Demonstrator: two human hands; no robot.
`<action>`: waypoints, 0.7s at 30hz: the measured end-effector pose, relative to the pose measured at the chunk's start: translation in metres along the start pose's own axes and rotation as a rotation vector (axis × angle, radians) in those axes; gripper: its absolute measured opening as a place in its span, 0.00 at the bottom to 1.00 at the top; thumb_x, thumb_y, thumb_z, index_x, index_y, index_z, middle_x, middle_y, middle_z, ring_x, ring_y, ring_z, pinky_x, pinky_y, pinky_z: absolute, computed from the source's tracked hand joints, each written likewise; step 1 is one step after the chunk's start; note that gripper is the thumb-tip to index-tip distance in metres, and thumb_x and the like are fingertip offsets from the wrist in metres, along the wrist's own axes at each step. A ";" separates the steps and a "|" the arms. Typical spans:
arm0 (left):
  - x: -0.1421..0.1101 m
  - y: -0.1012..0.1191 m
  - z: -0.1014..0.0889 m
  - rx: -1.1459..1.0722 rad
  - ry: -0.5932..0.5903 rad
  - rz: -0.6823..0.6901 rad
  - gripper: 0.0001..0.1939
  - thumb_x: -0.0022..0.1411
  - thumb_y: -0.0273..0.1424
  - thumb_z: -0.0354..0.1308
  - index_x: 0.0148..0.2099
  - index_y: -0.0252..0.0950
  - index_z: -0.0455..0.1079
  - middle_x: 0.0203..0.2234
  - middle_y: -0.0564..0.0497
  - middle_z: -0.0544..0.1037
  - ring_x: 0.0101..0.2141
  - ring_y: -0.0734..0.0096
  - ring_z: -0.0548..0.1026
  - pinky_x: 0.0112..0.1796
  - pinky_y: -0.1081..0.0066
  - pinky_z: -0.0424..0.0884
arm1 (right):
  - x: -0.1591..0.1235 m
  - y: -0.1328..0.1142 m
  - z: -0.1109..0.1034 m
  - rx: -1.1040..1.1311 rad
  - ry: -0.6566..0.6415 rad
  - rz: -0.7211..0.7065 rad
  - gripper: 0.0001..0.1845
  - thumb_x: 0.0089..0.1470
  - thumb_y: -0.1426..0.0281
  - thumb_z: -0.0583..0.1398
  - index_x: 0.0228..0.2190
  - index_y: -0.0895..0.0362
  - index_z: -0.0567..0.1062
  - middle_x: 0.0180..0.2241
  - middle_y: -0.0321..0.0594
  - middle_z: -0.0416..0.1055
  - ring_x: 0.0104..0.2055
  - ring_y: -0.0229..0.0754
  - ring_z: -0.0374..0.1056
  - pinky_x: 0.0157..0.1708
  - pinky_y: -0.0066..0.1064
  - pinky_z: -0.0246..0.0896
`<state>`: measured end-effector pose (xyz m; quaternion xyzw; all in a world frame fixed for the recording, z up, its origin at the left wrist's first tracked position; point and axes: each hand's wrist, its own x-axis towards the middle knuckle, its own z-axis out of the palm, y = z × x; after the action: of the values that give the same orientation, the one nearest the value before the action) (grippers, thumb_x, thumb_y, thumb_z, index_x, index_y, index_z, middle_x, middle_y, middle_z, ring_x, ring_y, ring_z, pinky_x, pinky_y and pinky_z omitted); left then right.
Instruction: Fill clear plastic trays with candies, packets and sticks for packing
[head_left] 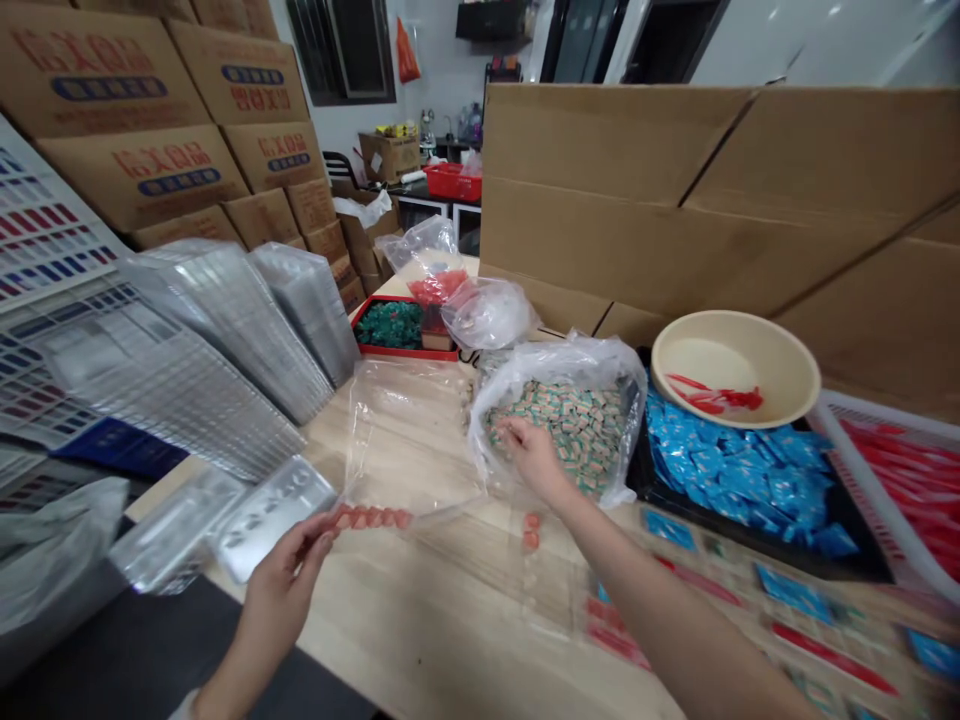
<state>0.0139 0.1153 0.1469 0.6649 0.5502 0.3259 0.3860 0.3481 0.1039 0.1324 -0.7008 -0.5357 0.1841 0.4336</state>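
the left hand (289,572) pinches one end of a short row of small orange-red pieces (373,518) between thumb and fingers, at the near left of the pale wooden surface (390,620). the right hand (531,455) reaches to the left part of a wide-mouthed clear plastic bag (628,385) filled with small green-and-tan packets (589,425); its fingertips are drawn together (whether they hold a packet, i cannot tell). two loose orange-red pieces (531,532) lie on the near side of that bag. left of the bag is a transparent plastic sheet (416,430), and beyond it a red rectangular tray (405,352) with dark green packets (390,325). to the right, a round cream plastic basin (735,345) with slim red packets (712,398) sits over glossy blue packets (735,470). stacked clear plastic trays (217,320) lean at the left.
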 end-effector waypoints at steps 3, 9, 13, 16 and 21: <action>0.005 0.009 0.002 -0.093 -0.035 -0.126 0.23 0.46 0.45 0.56 0.40 0.33 0.68 0.28 0.50 0.76 0.27 0.70 0.72 0.30 0.70 0.70 | -0.008 0.010 0.010 0.057 -0.020 0.051 0.11 0.47 0.72 0.50 0.30 0.59 0.71 0.27 0.39 0.69 0.30 0.39 0.63 0.32 0.28 0.56; 0.019 0.054 0.043 -0.199 -0.309 -0.214 0.23 0.45 0.45 0.56 0.39 0.32 0.69 0.25 0.51 0.74 0.24 0.74 0.67 0.28 0.73 0.67 | 0.013 0.007 0.014 0.115 0.049 0.118 0.11 0.42 0.76 0.50 0.25 0.59 0.72 0.21 0.35 0.67 0.25 0.37 0.61 0.28 0.27 0.56; 0.029 0.092 0.090 -0.186 -0.517 -0.201 0.21 0.46 0.43 0.56 0.39 0.33 0.69 0.26 0.52 0.73 0.25 0.74 0.66 0.29 0.73 0.64 | 0.012 0.009 -0.044 0.135 0.197 0.162 0.14 0.45 0.75 0.50 0.32 0.59 0.73 0.23 0.35 0.68 0.27 0.36 0.62 0.30 0.26 0.56; 0.028 0.123 0.141 -0.186 -0.774 -0.152 0.18 0.46 0.40 0.56 0.37 0.33 0.69 0.24 0.53 0.72 0.24 0.75 0.64 0.28 0.73 0.63 | -0.032 0.016 -0.103 0.212 0.066 0.151 0.12 0.47 0.71 0.53 0.32 0.59 0.74 0.25 0.35 0.69 0.29 0.36 0.62 0.31 0.26 0.57; -0.012 0.158 0.239 -0.260 -1.147 -0.055 0.14 0.46 0.38 0.57 0.33 0.33 0.70 0.21 0.54 0.70 0.22 0.77 0.63 0.25 0.75 0.60 | -0.168 0.037 -0.176 0.349 -0.032 0.469 0.14 0.44 0.61 0.58 0.26 0.58 0.75 0.25 0.36 0.70 0.29 0.39 0.63 0.29 0.28 0.57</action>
<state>0.2925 0.0514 0.1671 0.6677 0.2260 -0.0315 0.7086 0.4371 -0.1229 0.1656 -0.7173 -0.3262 0.3797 0.4848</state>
